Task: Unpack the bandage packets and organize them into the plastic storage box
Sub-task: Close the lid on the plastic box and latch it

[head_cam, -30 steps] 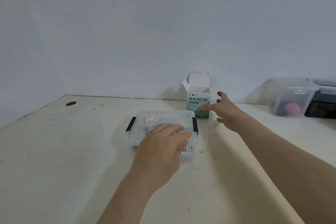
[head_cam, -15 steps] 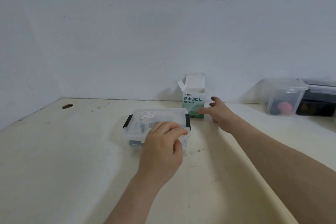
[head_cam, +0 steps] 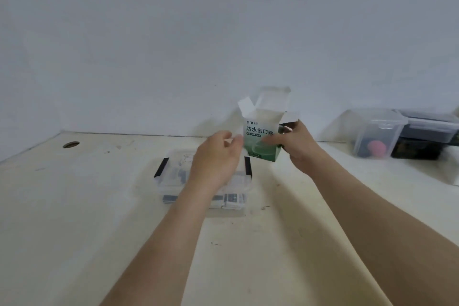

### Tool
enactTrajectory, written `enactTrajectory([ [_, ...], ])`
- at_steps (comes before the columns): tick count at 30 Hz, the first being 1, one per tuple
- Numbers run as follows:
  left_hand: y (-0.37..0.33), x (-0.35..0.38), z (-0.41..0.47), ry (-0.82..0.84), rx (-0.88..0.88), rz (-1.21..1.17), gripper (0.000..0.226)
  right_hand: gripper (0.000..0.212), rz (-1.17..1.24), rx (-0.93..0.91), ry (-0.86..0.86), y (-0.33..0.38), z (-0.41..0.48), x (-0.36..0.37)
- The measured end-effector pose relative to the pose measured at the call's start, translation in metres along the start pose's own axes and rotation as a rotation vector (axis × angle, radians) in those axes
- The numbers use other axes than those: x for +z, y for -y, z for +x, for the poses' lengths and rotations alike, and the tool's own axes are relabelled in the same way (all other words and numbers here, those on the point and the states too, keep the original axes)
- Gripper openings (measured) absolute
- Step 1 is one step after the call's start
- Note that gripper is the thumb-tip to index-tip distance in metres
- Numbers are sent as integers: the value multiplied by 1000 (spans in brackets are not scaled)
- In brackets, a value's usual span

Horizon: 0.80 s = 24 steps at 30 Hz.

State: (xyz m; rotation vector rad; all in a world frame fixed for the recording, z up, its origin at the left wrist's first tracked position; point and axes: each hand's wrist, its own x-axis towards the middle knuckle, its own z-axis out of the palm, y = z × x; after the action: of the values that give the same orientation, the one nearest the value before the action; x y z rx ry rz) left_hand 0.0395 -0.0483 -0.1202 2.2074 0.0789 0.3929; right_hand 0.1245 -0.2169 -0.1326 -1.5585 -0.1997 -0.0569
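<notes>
Head view: the right hand (head_cam: 298,149) had closed round the bandage carton (head_cam: 260,141), thumb across the printed front and fingers behind. It had lifted the carton clear of the tabletop (head_cam: 74,206); half a second before, it only touched the carton where it stood by the wall. The carton was now in the air, top flaps open, just behind and right of the plastic storage box (head_cam: 171,176). The left hand (head_cam: 216,159) had come off the box lid and risen to the carton's left edge, fingers loosely curled; contact could not be told. The storage box stayed on the tabletop, lid on, with dark packets showing through its clear wall. Judgement: carton taken up for emptying; the lid must come off before packets go in
</notes>
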Motion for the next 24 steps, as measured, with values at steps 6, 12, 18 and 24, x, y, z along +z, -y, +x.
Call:
enactTrajectory([
  [6,-36,16,-13,80,-98,-535,42,69,-250,-111,201,50,-91,-40],
  [12,-70,45,-54,-32,196,-301,32,47,-91,0,0,58,-164,-77],
  [18,-112,84,-113,140,398,-330,23,20,-525,-116,-553,61,-234,-113],
  [24,-163,136,-205,430,477,-445,16,12,-744,-113,-927,59,-327,-178],
])
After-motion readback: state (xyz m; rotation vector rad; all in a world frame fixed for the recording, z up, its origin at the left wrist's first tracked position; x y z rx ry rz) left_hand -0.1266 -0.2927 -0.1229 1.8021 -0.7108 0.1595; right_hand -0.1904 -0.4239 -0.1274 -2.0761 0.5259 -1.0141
